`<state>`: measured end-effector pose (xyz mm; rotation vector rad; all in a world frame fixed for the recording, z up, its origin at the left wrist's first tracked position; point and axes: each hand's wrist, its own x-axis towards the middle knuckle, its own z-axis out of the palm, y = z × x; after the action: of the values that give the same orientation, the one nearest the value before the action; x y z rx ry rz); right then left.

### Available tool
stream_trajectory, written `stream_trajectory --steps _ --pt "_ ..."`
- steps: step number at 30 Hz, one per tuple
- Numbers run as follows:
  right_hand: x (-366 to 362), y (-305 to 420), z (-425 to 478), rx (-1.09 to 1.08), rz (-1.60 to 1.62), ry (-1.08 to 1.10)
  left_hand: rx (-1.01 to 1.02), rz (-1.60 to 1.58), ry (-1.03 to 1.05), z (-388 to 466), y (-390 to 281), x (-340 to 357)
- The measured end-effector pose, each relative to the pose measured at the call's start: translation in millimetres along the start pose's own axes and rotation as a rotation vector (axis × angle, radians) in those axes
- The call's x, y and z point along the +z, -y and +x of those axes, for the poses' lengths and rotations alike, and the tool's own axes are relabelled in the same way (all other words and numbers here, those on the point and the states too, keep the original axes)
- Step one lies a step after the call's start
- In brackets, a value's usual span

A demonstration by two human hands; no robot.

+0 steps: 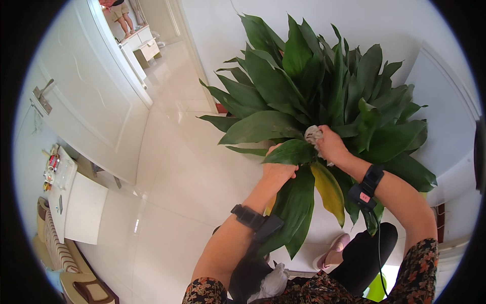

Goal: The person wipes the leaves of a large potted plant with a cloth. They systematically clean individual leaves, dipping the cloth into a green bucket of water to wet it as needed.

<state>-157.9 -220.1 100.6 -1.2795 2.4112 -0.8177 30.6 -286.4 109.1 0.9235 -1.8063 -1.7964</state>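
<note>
A large potted plant with broad dark green leaves (271, 78) spreads before me. My right hand (332, 143) grips a crumpled pale cloth (313, 135) among the leaf stalks near the plant's middle. My left hand (278, 171) is under a green leaf (291, 152), which covers part of it and hides some of its fingers. Whether those fingers pinch the leaf cannot be told. Just below the two hands hangs a yellowing leaf (328, 194), beside a long green leaf (294, 207). The pot is almost wholly hidden by foliage.
At left, a white door (98, 87) stands by a doorway, beyond which another person's legs (122, 19) show. A white table (85, 207) and a sofa (62, 250) are at lower left. A pale panel (442, 110) leans at right. A black cable (379, 258) hangs from my right wrist.
</note>
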Motion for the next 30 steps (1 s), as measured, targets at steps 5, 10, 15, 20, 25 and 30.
stream_trajectory --steps 5,10,15,20,25,30 --pt "7.0 26.7 -24.8 -0.193 0.181 0.058 -0.035 0.064 0.101 0.2 -5.3 -1.4" --pt "-15.7 32.5 -73.9 -0.240 0.477 -0.054 0.170 0.160 0.101 -1.4 -10.8 -8.8" --pt "-26.3 67.8 -168.6 -0.172 0.829 0.189 0.361 0.368 -0.076 6.2 8.5 -17.6" --pt "-16.2 60.8 -207.7 -0.309 1.111 0.374 0.849 0.748 -0.302 17.4 29.5 -20.1" --pt "-7.5 43.8 -208.2 -0.304 1.142 0.462 0.419 0.220 -0.224 1.9 10.8 -12.7" --pt "-25.1 34.5 -200.8 -0.328 1.082 0.418 0.331 0.086 -0.228 -1.1 7.6 -8.5"
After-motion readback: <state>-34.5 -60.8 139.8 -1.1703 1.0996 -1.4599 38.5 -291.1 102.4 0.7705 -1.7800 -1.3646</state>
